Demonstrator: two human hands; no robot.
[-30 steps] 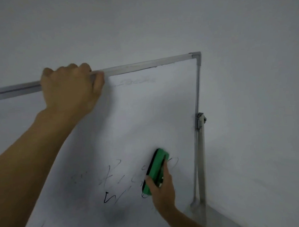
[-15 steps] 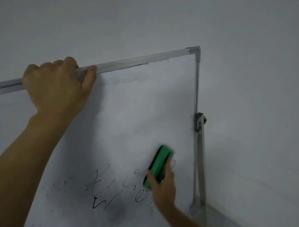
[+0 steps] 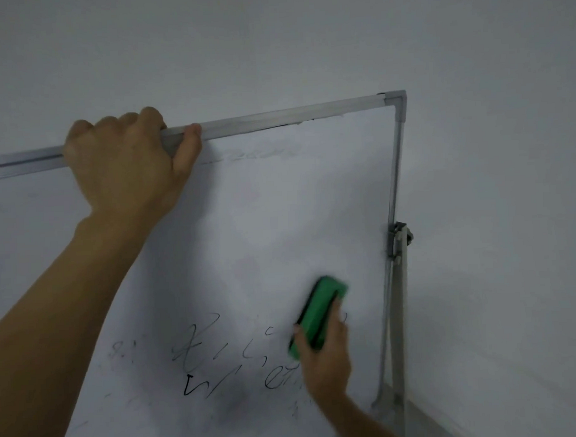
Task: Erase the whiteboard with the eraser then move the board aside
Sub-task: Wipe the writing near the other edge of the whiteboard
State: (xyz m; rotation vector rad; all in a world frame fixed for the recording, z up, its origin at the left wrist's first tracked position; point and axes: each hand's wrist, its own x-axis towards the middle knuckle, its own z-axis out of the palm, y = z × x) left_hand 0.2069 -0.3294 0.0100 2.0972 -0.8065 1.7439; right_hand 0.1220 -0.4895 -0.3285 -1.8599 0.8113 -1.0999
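Head camera, looking slightly up: a plain grey wall (image 3: 491,143) fills the background. In front of it stands the whiteboard (image 3: 280,218), tilted in view so that its metal top rail (image 3: 275,118) climbs toward the right corner. Its stand leg (image 3: 399,312) runs down the right edge. The left hand (image 3: 125,162) grips the top rail, fingers curled over the back and thumb on the front, and looks to be steadying the board. It is well apart from the work below. The right hand (image 3: 325,358) is low on the board near the right edge. It holds the green eraser (image 3: 318,311) with its thumb on one long side and fingers on the other, and seemingly presses it to the surface. The eraser's long axis runs diagonally from lower left to upper right, and its upper end pokes out past the fingers. The upper board looks wiped except for a faint trace under the rail. The ink left to clear, dark strokes (image 3: 201,384) and a grey smudge (image 3: 235,405), lies to the left of and below the eraser. Some of it sits just beside the right hand. The next pass likely calls for a sweep down and left, led by the eraser's broad side. Moving the board aside is not yet due.
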